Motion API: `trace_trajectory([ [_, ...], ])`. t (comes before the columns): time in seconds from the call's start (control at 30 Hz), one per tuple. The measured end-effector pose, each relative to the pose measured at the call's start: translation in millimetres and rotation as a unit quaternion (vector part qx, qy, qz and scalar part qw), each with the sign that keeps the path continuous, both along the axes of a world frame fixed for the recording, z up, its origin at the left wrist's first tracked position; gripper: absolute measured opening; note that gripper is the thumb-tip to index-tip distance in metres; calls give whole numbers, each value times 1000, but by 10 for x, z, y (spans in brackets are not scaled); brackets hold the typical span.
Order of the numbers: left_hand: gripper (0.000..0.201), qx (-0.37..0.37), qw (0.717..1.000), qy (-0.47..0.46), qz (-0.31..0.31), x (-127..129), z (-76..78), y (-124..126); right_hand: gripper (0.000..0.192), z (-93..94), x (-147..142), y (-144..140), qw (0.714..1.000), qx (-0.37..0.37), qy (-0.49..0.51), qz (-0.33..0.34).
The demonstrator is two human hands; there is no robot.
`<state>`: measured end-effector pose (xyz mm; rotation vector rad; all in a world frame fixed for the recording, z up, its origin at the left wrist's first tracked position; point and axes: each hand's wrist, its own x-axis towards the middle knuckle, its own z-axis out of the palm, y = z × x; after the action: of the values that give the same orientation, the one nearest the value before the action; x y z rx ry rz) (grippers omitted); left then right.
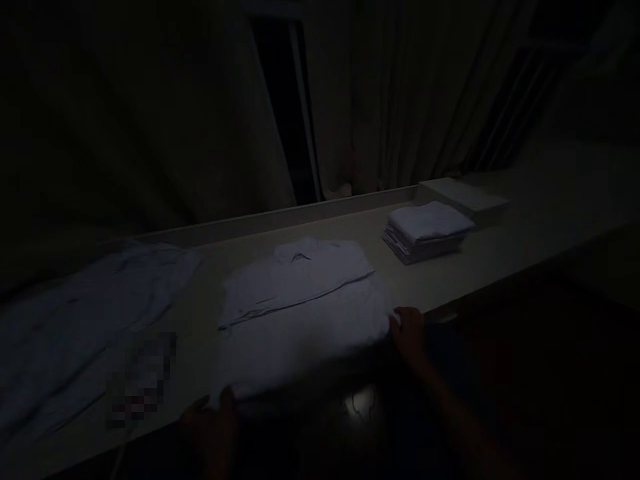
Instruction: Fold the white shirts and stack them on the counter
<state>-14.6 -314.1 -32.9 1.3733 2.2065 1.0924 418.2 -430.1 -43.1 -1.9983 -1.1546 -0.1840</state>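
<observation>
A pale shirt (300, 313) lies partly folded on the long table (200, 300), its collar toward the back and a fold line running across its middle. At the near left corner of the cloth, my left hand (213, 423) pinches the edge between thumb and fingers. My right hand (410, 333) grips the near right corner. Between the two hands the front edge of the shirt reaches the table's front edge. The scene is very dark, so fine detail of the fingers is hard to make out.
Several folded garments form a stack (427, 230) at the back right, beside a flat-topped pale box or block (465, 193). More loose pale clothing (100, 313) spreads over the left side, with a blurred-out item (143, 380) in front. Curtains (415, 87) hang behind the table.
</observation>
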Motion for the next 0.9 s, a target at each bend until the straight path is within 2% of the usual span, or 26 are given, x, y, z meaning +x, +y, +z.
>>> trace_trajectory([
  [0.1, 42, -32, 999, -36, 22, 112, 177, -83, 27, -107, 92, 45, 1000, 9, -8, -10],
  [0.2, 42, -52, 995, -63, 58, 96, 228, -140, 34, -221, 176, 87, 1000, 7, -10, -10],
  [0.27, 42, -64, 993, -79, 65, 56, 229, -179, 36, -255, 203, 89, 1000, 4, -8, -6],
  [0.4, 44, -115, 983, -145, 7, 34, 198, -218, 38, -214, 190, 70, 1000, -13, -4, 3],
  [0.5, 45, -138, 973, -185, 18, 78, 169, -193, 38, -158, 158, 76, 1000, -18, -4, -10],
  [0.57, 44, -134, 971, -195, 31, 105, 161, -164, 37, -135, 144, 88, 1000, -18, -4, -14],
  [0.77, 45, -141, 969, -204, 3, 94, 189, -143, 32, -130, 143, 90, 1000, -9, -8, -12],
  [0.9, 50, -156, 965, -210, 10, 73, 175, -159, 31, -134, 147, 64, 1000, -3, -14, -5],
])
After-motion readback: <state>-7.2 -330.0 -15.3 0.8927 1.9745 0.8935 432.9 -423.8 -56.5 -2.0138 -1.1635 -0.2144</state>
